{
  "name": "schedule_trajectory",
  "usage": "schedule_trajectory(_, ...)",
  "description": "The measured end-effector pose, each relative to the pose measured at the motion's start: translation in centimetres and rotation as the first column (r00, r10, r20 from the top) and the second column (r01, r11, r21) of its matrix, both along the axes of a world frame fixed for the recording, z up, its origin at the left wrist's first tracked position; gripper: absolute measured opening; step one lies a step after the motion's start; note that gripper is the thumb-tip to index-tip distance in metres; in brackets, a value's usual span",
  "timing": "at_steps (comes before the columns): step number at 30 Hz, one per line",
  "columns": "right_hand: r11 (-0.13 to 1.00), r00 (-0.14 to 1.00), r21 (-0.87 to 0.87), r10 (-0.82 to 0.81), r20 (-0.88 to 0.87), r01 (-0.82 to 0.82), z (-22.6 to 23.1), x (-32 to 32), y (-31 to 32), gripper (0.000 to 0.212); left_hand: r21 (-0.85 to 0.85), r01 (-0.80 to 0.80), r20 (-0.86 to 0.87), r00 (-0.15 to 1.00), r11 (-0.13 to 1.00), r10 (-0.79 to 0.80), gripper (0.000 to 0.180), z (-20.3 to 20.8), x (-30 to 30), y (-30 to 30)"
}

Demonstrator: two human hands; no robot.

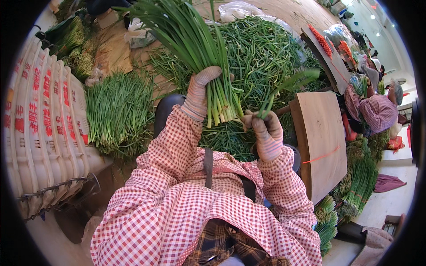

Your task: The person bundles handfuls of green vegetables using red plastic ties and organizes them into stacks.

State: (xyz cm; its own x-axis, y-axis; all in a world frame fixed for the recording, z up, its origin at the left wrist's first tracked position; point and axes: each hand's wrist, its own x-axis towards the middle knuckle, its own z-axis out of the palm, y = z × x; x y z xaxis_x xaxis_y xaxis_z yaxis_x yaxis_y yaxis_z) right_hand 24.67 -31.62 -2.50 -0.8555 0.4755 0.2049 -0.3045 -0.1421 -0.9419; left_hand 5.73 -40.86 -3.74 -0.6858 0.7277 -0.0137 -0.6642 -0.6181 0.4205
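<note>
Checked red-and-white smock [177,208], nearest. Left hand [198,91], gloved: closed round a bunch of green stalks [191,42], before the loose heap [270,48]. Right hand [268,135], gloved: pinches a few thin stalks [267,107] beside it. Handling, advisable: firm, uncrushing grip; pale ends [219,116] level.

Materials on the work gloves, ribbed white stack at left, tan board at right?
Gloves: likely knit fabric, matte; striped cuffs, soft creases. Fibre unclear.
White stack: probably moulded plastic, slight sheen; smooth, repeated curved rims.
Tan board: looks like wood or plywood, mostly dull; brown, flat face, darker edge.
</note>
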Motion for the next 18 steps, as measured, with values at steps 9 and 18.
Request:
schedule_trajectory(9, 0.997, 1.000, -0.076, 0.018, 0.017, -0.016, 0.8, 1.6, 0.2, 0.019, 0.048, 0.059, 0.054, 0.997, 0.997, -0.061, 0.024, -1.7, -0.8, 0.8)
schedule_trajectory(18, 0.925, 0.728, 0.338, -0.351, 0.589, 0.173, -3.3, 7.4, 5.6, 0.035, 0.363, -0.075, -0.099, 0.988, 0.929, 0.119, 0.019, 0.5, -5.5, -1.2)
